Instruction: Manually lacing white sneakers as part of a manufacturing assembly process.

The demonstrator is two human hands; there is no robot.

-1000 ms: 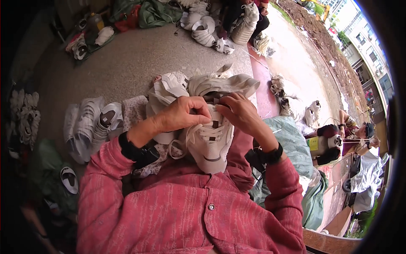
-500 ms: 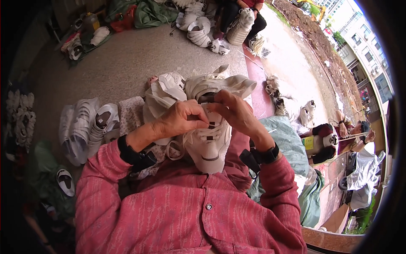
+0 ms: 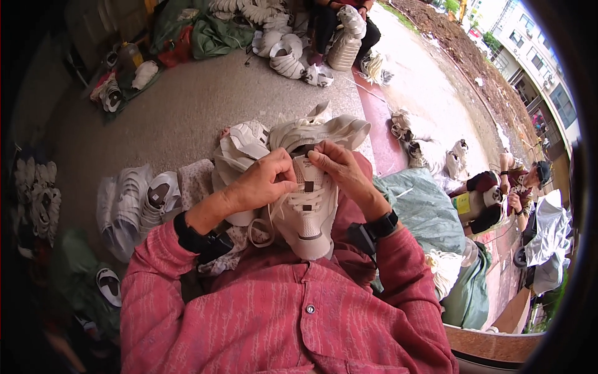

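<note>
In the person's lap, against the red shirt (image 3: 293,324), one white sneaker (image 3: 309,212) stands with its toe toward the body and its tongue facing up. Both hands work at its upper end. The left hand (image 3: 261,182) is curled shut, thumb and fingertips pinched on a white lace (image 3: 269,219) that loops down beside the shoe. The right hand (image 3: 339,169) has its fingers bent over the tongue, tips pressed together on the lacing near the top eyelets; whether it grips a lace end or only presses the tongue cannot be told. Each wrist carries one dark band, two in all.

Just behind the sneaker, touching it, lies a heap of white shoe uppers (image 3: 249,146) with one further shoe (image 3: 324,131) on top, sole side outward. To the person's left on the concrete floor (image 3: 187,106) is a row of about four more white shoes (image 3: 134,202), and one single shoe (image 3: 109,285) lies nearer the body. To the right sits one pale green sack (image 3: 420,209).

Well apart, at the top, a second person sits among another pile of white shoes (image 3: 283,53), holding one stack (image 3: 346,43). At the right edge a third person (image 3: 498,187) crouches by a small cluster of shoes (image 3: 458,156).
</note>
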